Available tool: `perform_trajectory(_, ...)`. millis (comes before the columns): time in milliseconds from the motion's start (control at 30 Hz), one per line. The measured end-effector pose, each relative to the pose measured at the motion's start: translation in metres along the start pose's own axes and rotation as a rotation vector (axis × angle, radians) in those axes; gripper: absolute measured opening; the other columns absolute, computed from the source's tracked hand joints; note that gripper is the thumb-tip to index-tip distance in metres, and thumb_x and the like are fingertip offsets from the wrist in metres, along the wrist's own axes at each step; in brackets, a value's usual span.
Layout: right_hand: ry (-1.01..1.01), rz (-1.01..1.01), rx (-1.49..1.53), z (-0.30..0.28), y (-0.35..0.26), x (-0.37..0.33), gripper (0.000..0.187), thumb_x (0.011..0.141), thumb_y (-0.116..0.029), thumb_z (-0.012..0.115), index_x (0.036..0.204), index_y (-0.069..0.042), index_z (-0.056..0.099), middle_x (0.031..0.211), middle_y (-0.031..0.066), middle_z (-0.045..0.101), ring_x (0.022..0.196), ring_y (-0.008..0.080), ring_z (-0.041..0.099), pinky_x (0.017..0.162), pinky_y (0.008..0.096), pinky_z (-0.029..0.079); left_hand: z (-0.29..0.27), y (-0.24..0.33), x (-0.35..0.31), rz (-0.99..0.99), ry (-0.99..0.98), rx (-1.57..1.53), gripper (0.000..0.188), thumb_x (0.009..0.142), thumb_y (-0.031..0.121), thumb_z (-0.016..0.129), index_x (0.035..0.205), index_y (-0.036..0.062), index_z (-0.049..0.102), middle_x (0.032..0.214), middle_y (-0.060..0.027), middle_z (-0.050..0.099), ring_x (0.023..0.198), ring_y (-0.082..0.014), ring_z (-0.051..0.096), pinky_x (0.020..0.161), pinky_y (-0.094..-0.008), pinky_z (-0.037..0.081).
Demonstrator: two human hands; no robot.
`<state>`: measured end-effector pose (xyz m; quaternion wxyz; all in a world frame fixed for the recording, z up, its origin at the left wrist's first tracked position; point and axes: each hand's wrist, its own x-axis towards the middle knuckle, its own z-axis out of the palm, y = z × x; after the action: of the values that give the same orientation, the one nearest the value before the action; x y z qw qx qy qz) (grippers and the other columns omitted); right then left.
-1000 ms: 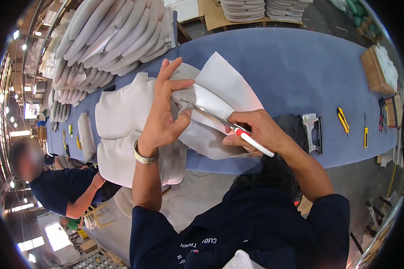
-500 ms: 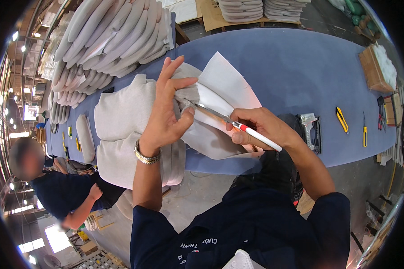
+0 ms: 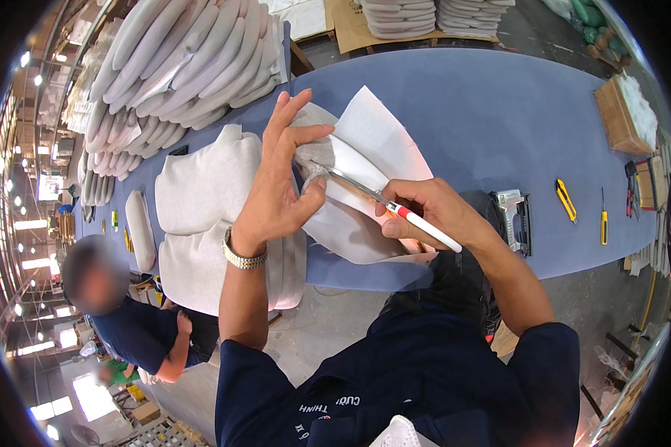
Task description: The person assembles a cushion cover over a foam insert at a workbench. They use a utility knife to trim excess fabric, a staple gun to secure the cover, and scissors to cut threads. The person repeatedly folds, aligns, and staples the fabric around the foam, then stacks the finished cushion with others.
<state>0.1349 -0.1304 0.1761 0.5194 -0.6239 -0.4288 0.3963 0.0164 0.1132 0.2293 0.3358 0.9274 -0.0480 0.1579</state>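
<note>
A pale grey fabric cover (image 3: 376, 123) with a white curved inner part (image 3: 354, 160) stands over the table's near edge. My left hand (image 3: 283, 175), with a metal watch on the wrist, holds its left side between thumb and forefinger. The other fingers stretch upward. In my right hand (image 3: 432, 212) is a slim tool (image 3: 432, 231) with a metal shaft and a white handle banded in red. Its tip meets a bunched grey fold (image 3: 317, 160) by my left thumb; the fold partly hides the tip. Padded grey cushions (image 3: 205, 179) lie beside my left forearm.
Tall stacks of grey padded pieces (image 3: 186, 59) rise at the far left. On the blue tabletop (image 3: 499, 112) lie a silver staple gun (image 3: 514, 222), a yellow utility knife (image 3: 566, 201) and a yellow screwdriver (image 3: 604, 220). A cardboard box (image 3: 622, 115) sits far right. Another person (image 3: 142, 328) stands at left.
The other person at left has come nearer, toward the right. My hands and the tool have shifted only slightly at the same fold.
</note>
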Motion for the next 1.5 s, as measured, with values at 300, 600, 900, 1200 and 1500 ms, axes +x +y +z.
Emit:
perform_trajectory(300,-0.009,0.011,-0.016,-0.004,0.001,-0.003,0.062,0.089,-0.067,0.07,0.101,-0.005,0.07,0.069,0.0053,0.063,0.062,0.0168,0.061,0.058,0.0319,0.047,0.001,0.004,0.004,0.018,-0.011,0.001,0.067,0.07,0.003,0.058,0.137,0.01,0.056,0.166,-0.0199,0.03,0.159,-0.0448,0.01,0.126,-0.0569,0.012)
perform_trajectory(600,0.047,-0.047,-0.051,-0.004,0.0,-0.001,0.05,0.089,-0.054,0.078,0.094,-0.005,0.07,0.065,0.0057,0.062,0.059,0.0165,0.058,0.057,0.0314,0.044,0.003,0.005,0.007,0.037,-0.006,0.024,0.067,0.07,0.004,0.058,0.137,0.0101,0.056,0.166,-0.0208,0.029,0.159,-0.0454,0.01,0.126,-0.0584,0.012)
perform_trajectory(900,0.111,-0.072,-0.084,0.0,0.007,0.002,0.04,0.087,-0.041,0.084,0.096,-0.006,0.07,0.066,-0.0021,0.057,0.061,0.007,0.047,0.055,0.0265,0.038,0.004,0.006,0.01,0.013,-0.016,0.019,0.067,0.07,0.004,0.058,0.137,0.0097,0.056,0.166,-0.0206,0.029,0.159,-0.0443,0.011,0.126,-0.0578,0.012)
perform_trajectory(1200,0.089,-0.068,0.009,-0.007,0.01,-0.003,0.05,0.089,-0.052,0.078,0.102,-0.004,0.071,0.07,0.0058,0.064,0.063,0.0149,0.059,0.059,0.0312,0.045,0.002,0.003,0.017,0.025,-0.033,0.034,0.068,0.072,0.004,0.059,0.139,0.0092,0.055,0.166,-0.019,0.03,0.159,-0.0427,0.013,0.126,-0.0561,0.014)
perform_trajectory(1500,0.095,-0.012,-0.012,-0.017,0.003,-0.005,0.038,0.092,-0.041,0.079,0.1,-0.005,0.071,0.069,-0.002,0.056,0.062,0.0069,0.048,0.057,0.025,0.038,0.011,0.007,0.031,0.045,-0.047,0.042,0.067,0.073,0.004,0.06,0.139,0.009,0.054,0.166,-0.0187,0.029,0.158,-0.0423,0.014,0.127,-0.055,0.014)
